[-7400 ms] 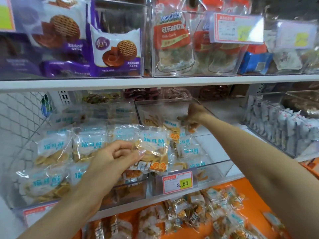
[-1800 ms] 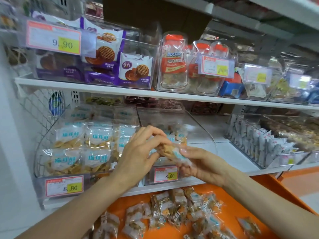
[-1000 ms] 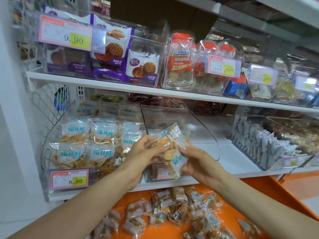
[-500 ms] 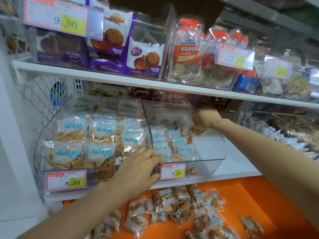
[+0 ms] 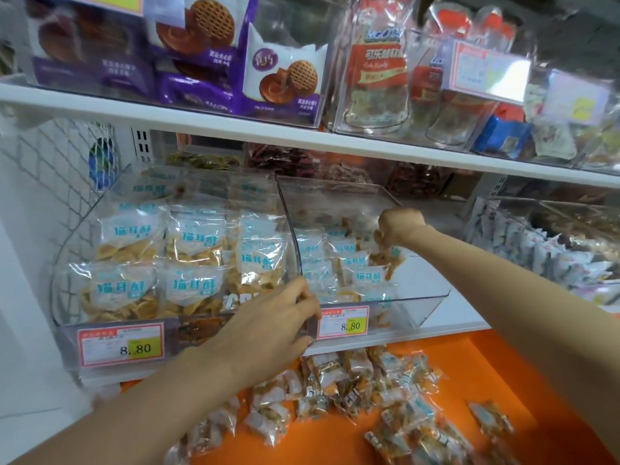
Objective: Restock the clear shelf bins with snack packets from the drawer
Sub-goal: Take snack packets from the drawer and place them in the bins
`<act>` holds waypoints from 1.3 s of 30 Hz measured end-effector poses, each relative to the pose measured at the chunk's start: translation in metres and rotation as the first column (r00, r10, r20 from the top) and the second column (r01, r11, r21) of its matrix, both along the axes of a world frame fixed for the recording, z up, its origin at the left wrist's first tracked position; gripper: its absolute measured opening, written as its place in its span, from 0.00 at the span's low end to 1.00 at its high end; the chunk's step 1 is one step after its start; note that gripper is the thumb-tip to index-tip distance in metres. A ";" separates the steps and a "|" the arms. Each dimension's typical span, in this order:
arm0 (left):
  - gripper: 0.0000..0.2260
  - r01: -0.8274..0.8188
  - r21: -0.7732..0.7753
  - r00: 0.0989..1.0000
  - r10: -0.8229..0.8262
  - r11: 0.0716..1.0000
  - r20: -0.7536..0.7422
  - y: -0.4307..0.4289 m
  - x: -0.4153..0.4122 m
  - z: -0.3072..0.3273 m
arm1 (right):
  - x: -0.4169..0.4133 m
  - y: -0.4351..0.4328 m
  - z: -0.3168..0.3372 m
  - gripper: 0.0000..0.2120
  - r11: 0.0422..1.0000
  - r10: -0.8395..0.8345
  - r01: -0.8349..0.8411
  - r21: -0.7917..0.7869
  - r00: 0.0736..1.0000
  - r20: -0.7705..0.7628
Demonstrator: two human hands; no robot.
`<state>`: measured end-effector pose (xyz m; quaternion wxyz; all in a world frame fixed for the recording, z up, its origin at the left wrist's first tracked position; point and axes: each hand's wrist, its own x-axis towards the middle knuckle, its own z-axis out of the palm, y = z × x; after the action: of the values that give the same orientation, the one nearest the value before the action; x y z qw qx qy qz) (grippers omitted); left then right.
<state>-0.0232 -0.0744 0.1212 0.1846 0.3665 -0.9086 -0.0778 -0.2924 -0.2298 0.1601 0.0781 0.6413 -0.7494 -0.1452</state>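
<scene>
"Where's the packet (image 5: 385, 258) hanging?"

"Inside the clear bin (image 5: 422, 307), near its back — the right hand (image 5: 399, 224) is pinching its top, long axis roughly upright, lower end pointing down."

"Tip?"

"I'd be lowering it upright beside the standing packets (image 5: 350, 263) (label's blurred). The left hand (image 5: 275, 317) is resting at the bin's front, fingers bent — gripping or not, I can't tell."
</scene>
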 end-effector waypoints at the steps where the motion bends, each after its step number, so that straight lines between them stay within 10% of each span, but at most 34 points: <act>1: 0.13 -0.003 0.001 1.000 0.003 1.000 0.018 0.001 -0.001 0.000 | -0.002 -0.001 -0.003 0.08 0.998 -0.056 0.055 0.016 0.994 0.098; 7: 0.15 -0.019 0.018 0.998 0.018 1.000 0.062 0.005 -0.001 0.000 | -0.008 0.001 0.015 0.08 0.991 -0.130 0.111 0.071 0.917 0.378; 15: 0.14 -0.020 0.045 0.996 0.016 0.999 0.091 0.006 -0.002 0.003 | -0.003 -0.005 0.011 0.12 0.957 0.267 -0.283 0.062 0.945 0.189; 27: 0.15 -0.023 0.046 0.992 0.017 0.999 0.127 0.007 0.000 0.004 | -0.009 -0.010 -0.014 0.15 0.999 -0.030 0.009 0.049 0.885 0.465; 32: 0.15 -0.024 0.057 0.993 0.017 0.998 0.119 0.007 0.000 0.003 | -0.012 0.000 0.012 0.09 0.977 0.147 -0.086 -0.197 0.937 0.316; 39: 0.18 -0.027 0.065 0.999 0.024 0.998 0.043 0.006 -0.003 0.003 | -0.019 0.025 -0.021 0.21 0.964 0.065 -0.163 0.208 0.911 0.408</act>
<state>-0.0266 -0.0683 0.1242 0.1543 0.3854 -0.9045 -0.0975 -0.3118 -0.2050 0.1386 -0.1444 0.7049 -0.6878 -0.0958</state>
